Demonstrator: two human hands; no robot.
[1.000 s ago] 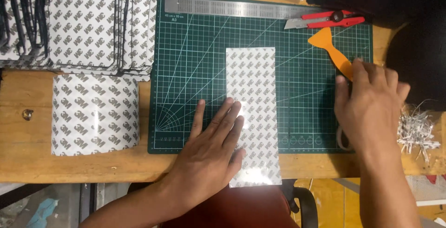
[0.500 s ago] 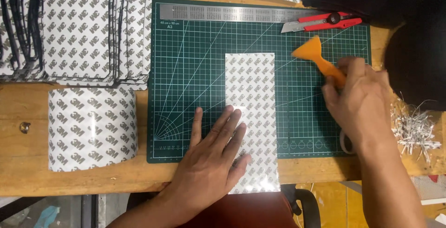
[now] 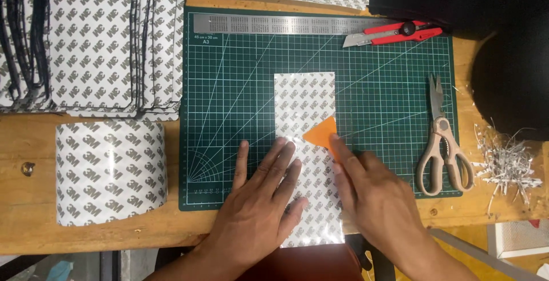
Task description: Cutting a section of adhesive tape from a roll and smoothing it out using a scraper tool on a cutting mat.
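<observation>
A long strip of white adhesive sheet with a grey printed pattern (image 3: 303, 103) lies lengthwise on the green cutting mat (image 3: 229, 98). My left hand (image 3: 260, 204) presses flat on the strip's near part, fingers spread. My right hand (image 3: 374, 198) holds an orange plastic scraper (image 3: 323, 135), whose wide edge rests on the strip's right side, just above the left fingertips.
Scissors (image 3: 443, 149) lie on the mat's right side. A steel ruler (image 3: 274, 24) and a red utility knife (image 3: 392, 34) sit along its far edge. A roll of the patterned sheet (image 3: 111, 172) lies at left, stacks of cut pieces (image 3: 91, 40) behind it, paper shreds (image 3: 509, 158) at right.
My right hand has carried the orange scraper from the mat's right side onto the strip, uncovering the scissors. The left hand stays pressed on the strip.
</observation>
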